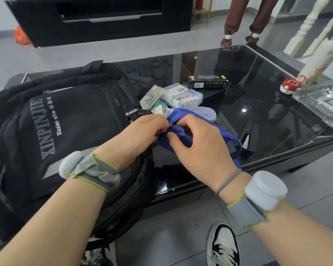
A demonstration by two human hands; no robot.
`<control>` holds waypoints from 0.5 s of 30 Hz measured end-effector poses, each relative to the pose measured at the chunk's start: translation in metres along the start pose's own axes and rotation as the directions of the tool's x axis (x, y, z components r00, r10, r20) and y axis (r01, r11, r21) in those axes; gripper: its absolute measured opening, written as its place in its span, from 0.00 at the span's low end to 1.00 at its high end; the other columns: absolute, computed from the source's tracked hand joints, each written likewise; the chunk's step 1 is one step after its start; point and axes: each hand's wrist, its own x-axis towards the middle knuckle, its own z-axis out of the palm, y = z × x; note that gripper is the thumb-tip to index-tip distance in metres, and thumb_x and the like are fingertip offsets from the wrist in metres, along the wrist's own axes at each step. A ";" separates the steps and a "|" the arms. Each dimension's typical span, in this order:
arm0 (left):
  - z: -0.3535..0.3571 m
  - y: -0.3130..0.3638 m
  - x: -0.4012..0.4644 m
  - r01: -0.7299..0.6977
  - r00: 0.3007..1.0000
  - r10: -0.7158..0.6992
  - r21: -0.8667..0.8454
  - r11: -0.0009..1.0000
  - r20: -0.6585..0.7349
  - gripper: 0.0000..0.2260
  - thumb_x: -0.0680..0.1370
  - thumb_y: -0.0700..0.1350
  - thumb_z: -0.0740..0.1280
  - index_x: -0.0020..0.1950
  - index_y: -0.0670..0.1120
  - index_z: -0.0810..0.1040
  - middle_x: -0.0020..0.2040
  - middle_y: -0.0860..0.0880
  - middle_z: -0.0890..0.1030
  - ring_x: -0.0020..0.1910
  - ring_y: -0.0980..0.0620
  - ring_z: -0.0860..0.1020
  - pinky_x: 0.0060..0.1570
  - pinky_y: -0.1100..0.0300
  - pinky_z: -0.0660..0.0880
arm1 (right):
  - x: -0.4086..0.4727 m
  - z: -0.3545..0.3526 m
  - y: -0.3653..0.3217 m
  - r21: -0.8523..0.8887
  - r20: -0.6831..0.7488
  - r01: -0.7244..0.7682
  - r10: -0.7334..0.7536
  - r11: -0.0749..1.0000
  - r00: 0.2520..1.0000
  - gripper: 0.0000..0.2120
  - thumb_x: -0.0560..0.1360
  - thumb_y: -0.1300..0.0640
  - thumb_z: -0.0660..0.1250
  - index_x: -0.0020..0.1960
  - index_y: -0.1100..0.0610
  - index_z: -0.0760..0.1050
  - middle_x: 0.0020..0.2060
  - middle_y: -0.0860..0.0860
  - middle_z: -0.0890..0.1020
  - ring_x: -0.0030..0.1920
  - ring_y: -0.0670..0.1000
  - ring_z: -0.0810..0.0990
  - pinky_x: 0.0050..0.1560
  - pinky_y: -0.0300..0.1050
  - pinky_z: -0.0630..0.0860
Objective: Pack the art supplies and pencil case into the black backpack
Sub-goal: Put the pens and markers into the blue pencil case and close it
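Observation:
A black backpack [65, 131] with grey lettering lies flat on the left of a black glass table [248, 112]. Just right of it I hold a blue fabric pencil case [183, 135] above the table. My left hand [140, 135] pinches its zipper end, and my right hand [198, 143] grips the fabric beside it. Behind the case lie a clear plastic box of small paint pots [183, 96], a flat clear packet [152, 96], some pale green and white items [159, 108], and a grey-blue glasses case [206, 114].
A black carton [207, 83] lies farther back. At the right edge stand a red and white bottle lid [291, 84], a tall white bottle [319, 60] and clear plastic packaging [323, 102]. Another person's legs [242, 22] stand beyond the table. My shoe [222, 244] is below.

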 end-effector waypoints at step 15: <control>0.008 0.013 0.002 -0.067 0.982 0.062 -0.022 0.998 -0.179 0.16 0.73 0.43 0.63 0.46 0.28 0.76 0.41 0.42 0.69 0.38 0.52 0.71 0.39 0.55 0.71 | 0.031 0.013 -0.019 -0.404 -0.137 0.172 -0.246 0.898 0.960 0.04 0.67 0.61 0.69 0.41 0.58 0.76 0.41 0.53 0.76 0.41 0.56 0.74 0.36 0.45 0.59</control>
